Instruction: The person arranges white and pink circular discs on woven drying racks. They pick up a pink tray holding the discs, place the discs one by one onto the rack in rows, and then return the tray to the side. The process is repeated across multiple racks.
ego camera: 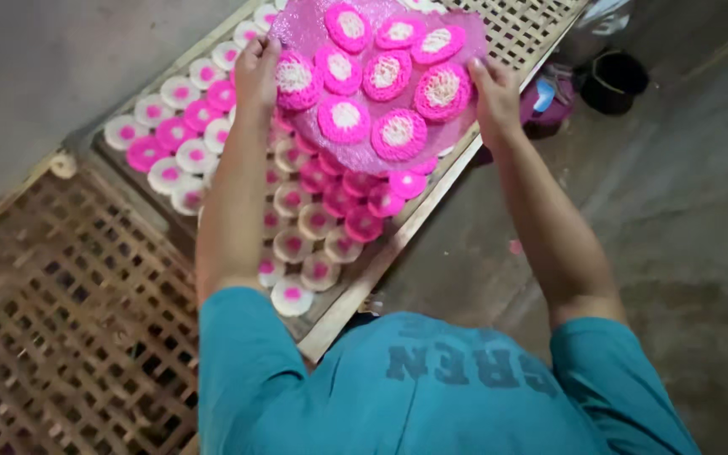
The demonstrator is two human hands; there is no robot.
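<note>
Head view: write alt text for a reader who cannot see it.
Two bare hands, left hand and right hand, hold a round pink sheet by its edges; it carries pink-and-white lacy discs. Below it, a bamboo lattice tray holds rows of similar discs. A dark pot stands on the floor.

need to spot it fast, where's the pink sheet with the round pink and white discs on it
In the head view, the pink sheet is at top centre, held between the left hand and right hand above the lattice tray of discs.
</note>
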